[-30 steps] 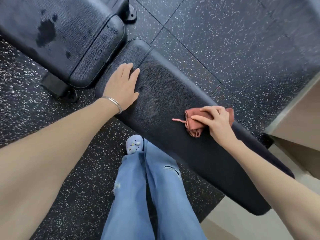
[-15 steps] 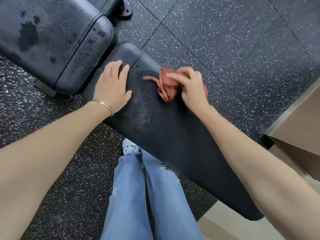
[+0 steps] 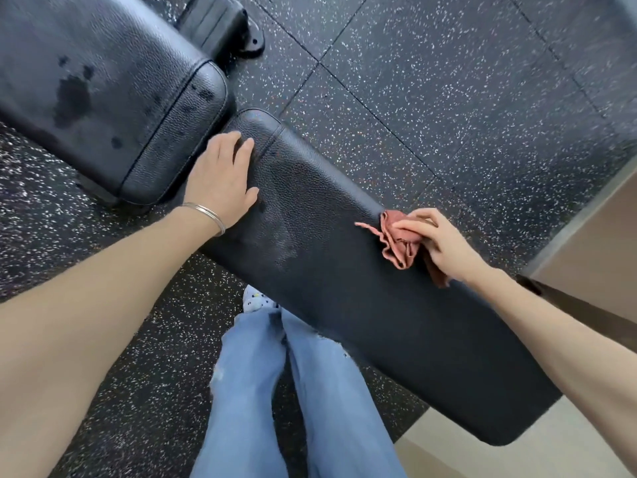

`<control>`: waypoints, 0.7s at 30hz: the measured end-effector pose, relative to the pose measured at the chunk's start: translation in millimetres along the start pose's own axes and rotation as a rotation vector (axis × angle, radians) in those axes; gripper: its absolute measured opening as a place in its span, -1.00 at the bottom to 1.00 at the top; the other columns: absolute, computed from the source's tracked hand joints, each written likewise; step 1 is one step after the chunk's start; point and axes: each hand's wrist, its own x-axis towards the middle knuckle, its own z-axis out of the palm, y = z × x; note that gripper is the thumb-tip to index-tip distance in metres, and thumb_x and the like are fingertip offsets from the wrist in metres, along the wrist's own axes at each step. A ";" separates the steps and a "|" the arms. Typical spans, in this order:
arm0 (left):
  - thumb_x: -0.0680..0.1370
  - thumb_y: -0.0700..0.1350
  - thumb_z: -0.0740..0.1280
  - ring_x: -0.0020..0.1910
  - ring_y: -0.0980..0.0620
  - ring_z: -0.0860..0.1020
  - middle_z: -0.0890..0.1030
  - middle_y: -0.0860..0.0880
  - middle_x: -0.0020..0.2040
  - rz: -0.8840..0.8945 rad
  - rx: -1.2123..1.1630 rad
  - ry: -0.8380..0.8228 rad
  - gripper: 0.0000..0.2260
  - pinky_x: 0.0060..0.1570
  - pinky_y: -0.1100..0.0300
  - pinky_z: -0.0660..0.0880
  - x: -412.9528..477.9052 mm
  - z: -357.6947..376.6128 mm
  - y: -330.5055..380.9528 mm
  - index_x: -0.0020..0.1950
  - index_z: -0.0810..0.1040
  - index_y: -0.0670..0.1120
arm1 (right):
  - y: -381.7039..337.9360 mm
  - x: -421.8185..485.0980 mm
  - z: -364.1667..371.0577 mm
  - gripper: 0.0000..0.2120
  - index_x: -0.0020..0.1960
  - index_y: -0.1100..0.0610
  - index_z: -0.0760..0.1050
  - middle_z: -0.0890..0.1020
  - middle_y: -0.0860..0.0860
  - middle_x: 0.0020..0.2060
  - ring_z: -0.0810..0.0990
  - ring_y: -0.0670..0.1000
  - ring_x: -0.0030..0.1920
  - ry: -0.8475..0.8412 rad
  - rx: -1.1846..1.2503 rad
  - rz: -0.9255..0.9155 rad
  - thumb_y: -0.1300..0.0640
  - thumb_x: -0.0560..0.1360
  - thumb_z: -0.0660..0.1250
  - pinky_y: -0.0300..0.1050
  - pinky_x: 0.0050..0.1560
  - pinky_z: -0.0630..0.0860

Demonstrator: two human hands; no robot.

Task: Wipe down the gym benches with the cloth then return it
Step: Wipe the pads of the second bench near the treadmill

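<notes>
On bench (image 3: 362, 305), right hand (image 3: 444, 243) gripping cloth (image 3: 401, 244)

the right hand (image 3: 439, 244) covers much of the cloth (image 3: 400, 244), so how its fingers (image 3: 410, 223) grip underneath cannot be told. the second bench (image 3: 103, 98) is cut off by the top and left edges. both forearms run out of the picture. the near bench (image 3: 344, 288) hides its own frame and one shoe; the other shoe (image 3: 253, 300) peeks out, its pattern too small to read.
</notes>
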 end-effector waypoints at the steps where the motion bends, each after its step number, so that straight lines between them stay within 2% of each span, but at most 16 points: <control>1: 0.48 -0.02 0.38 0.40 -0.25 0.20 0.23 -0.28 0.44 -0.003 -0.004 -0.007 -0.33 0.40 -0.07 0.20 -0.1 1.5 -0.5 0.47 0.19 -0.26 | 0.2 -0.2 4.2 -0.46 0.21 0.18 0.55 0.45 0.24 0.16 0.43 0.26 0.21 0.024 -0.023 -0.004 0.59 0.37 0.16 0.09 0.34 0.32; 4: 0.47 -0.04 0.38 0.41 -0.25 0.20 0.22 -0.28 0.45 -0.002 -0.013 -0.030 -0.33 0.42 -0.06 0.18 -3.9 6.4 -5.2 0.47 0.19 -0.27 | -31.4 32.8 9.2 -0.45 0.18 0.16 0.59 0.47 0.25 0.15 0.46 0.28 0.15 0.108 -0.041 -0.073 0.58 0.33 0.18 0.18 0.26 0.36; 8: 0.45 -0.08 0.41 0.40 -0.25 0.23 0.26 -0.29 0.43 -0.015 0.003 -0.059 -0.33 0.38 -0.06 0.21 -18.8 7.2 -25.3 0.46 0.22 -0.28 | -117.7 119.4 8.1 -0.38 0.28 -0.01 0.51 0.42 0.15 0.24 0.39 0.25 0.17 0.196 -0.074 -0.119 0.50 0.38 0.15 0.04 0.28 0.30; 13: 0.48 -0.07 0.39 0.43 -0.20 0.18 0.22 -0.25 0.46 -0.006 0.038 -0.154 -0.33 0.37 -0.03 0.24 -50.3 10.1 -58.0 0.48 0.17 -0.25 | -217.7 198.9 7.0 -0.42 0.32 -0.17 0.40 0.32 0.08 0.31 0.29 0.24 0.23 0.192 -0.140 -0.100 0.36 0.47 0.09 0.18 0.24 0.31; 16: 0.49 -0.07 0.37 0.44 -0.18 0.18 0.21 -0.24 0.46 0.029 0.063 -0.184 -0.33 0.33 -0.01 0.26 -64.5 12.8 -71.7 0.49 0.17 -0.25 | -232.5 189.4 19.8 -0.55 0.33 -0.15 0.38 0.28 0.11 0.36 0.25 0.26 0.26 0.269 -0.263 -0.065 0.23 0.53 0.12 0.18 0.19 0.28; 18: 0.48 -0.08 0.38 0.43 -0.19 0.19 0.23 -0.25 0.45 0.037 0.060 -0.174 -0.34 0.33 -0.02 0.26 -69.5 13.2 -81.1 0.48 0.20 -0.26 | -228.8 162.3 39.7 -0.54 0.37 -0.14 0.32 0.23 0.10 0.43 0.23 0.24 0.31 0.288 -0.388 -0.089 0.19 0.53 0.08 0.13 0.21 0.24; 21: 0.50 -0.05 0.34 0.45 -0.18 0.17 0.21 -0.24 0.46 0.082 0.107 -0.149 -0.35 0.40 0.00 0.17 -72.9 15.9 -94.2 0.49 0.17 -0.25 | -222.3 112.5 73.2 -0.45 0.44 -0.15 0.21 0.18 0.07 0.47 0.20 0.21 0.36 0.194 -0.511 -0.129 0.16 0.49 -0.08 0.09 0.23 0.18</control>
